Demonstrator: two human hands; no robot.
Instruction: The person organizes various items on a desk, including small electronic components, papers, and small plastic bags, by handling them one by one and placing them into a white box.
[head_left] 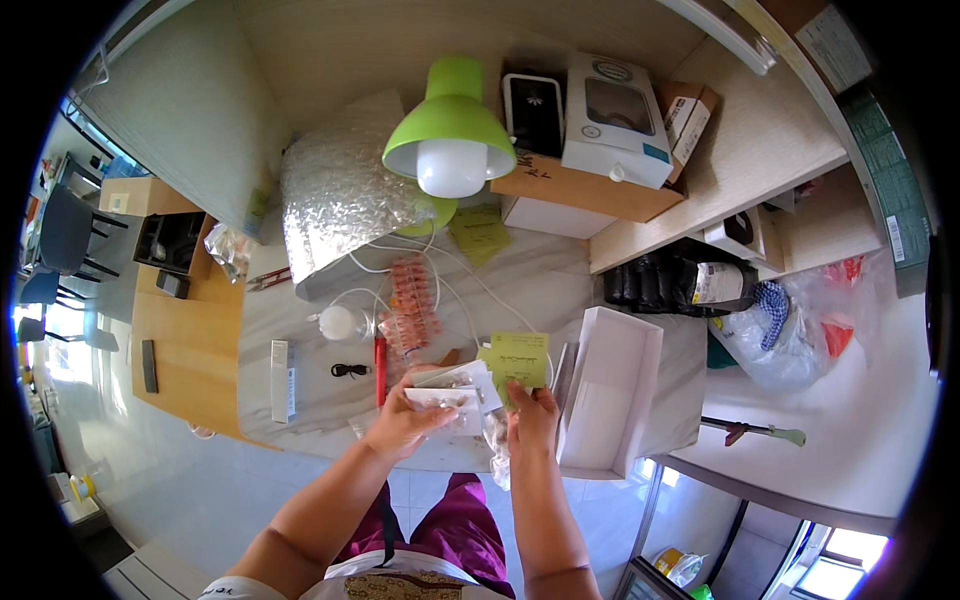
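My left hand is closed on several small white cards, fanned out, with the thumb pressed on the front one. Small items seem fixed to the cards, too small to name. Beside them my right hand pinches a yellow-green paper slip that bears print. Below the hands, crumpled clear plastic hangs at the table's front edge, partly covered by my right hand. Right of my right hand stands a long white open box. A red pen-like stick lies left of the cards.
A green lamp stands at the back, by bubble wrap. Pink-orange packets, a white round container, a black coiled cable and a narrow white box lie left. Black plastic-wrapped goods sit right.
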